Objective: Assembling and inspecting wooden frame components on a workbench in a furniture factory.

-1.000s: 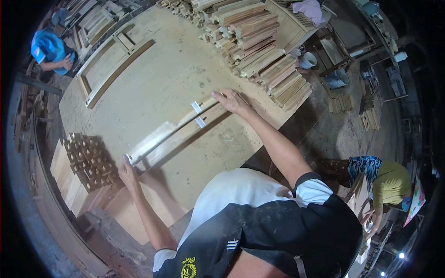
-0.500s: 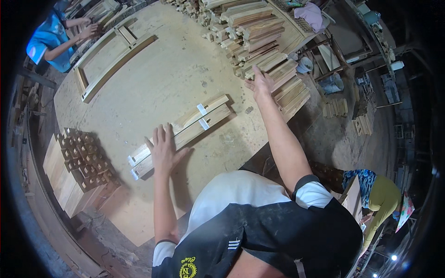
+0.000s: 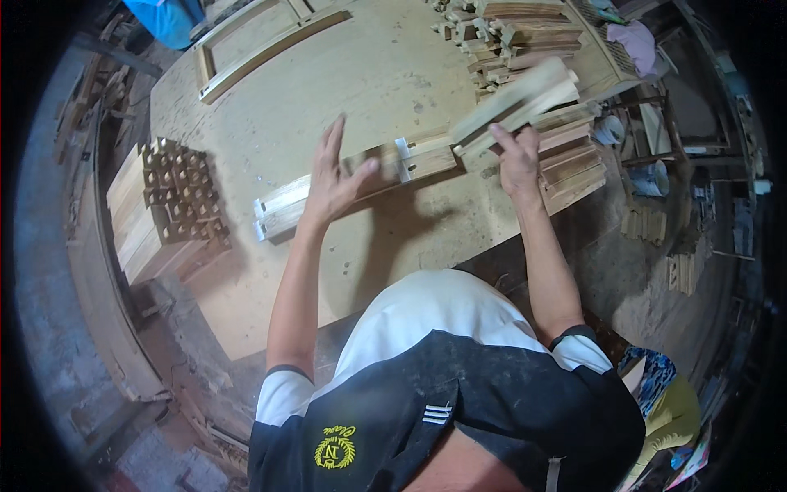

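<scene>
Left hand [image 3: 332,184] spread wide over slats [image 3: 352,184] lying lengthwise left-to-right on desk [image 3: 270,131] (far end angled up-right); right hand [image 3: 518,160] gripping lifted slat [image 3: 512,102], similarly slanted.

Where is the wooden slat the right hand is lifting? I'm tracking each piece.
In the head view, upper right: the wooden slat is in the right hand, above the stacked slats.

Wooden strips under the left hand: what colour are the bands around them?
White bands on pale wooden strips, head view.
</scene>
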A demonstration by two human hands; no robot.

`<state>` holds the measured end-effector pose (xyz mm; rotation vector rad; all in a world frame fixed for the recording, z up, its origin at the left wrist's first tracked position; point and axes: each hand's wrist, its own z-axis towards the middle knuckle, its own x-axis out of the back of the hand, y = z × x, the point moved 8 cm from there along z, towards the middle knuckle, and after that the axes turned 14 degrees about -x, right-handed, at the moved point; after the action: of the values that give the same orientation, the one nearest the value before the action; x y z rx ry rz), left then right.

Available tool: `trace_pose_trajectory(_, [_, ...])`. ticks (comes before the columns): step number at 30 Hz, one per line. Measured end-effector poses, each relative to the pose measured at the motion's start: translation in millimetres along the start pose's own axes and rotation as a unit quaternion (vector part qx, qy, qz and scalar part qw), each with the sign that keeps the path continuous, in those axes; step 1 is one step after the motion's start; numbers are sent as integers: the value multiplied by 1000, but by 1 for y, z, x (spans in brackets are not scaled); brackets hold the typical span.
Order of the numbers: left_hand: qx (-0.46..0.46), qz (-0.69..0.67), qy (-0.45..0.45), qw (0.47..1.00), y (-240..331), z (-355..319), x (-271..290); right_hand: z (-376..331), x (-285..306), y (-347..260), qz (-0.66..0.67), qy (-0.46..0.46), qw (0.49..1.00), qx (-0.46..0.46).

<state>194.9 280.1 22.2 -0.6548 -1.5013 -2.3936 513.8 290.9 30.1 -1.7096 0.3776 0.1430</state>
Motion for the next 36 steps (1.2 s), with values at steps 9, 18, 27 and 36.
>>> trace_pose_trajectory(9, [75, -241, 118, 960, 47, 82, -44, 20, -87, 78, -313, -252, 915, 39])
trace_pose_trajectory(18, [-35, -89, 325, 941, 75, 47, -61, 14, -82, 53, -381, -369, 837, 138])
trace_pose_trajectory(27, [-25, -7, 280, 960, 43, 13, -71, 4, -85, 67, -404, -364, 794, 273])
trace_pose_trajectory(36, [-17, -138, 263, 955, 63, 29, -66, 8, -66, 88, -481, -327, 807, 102])
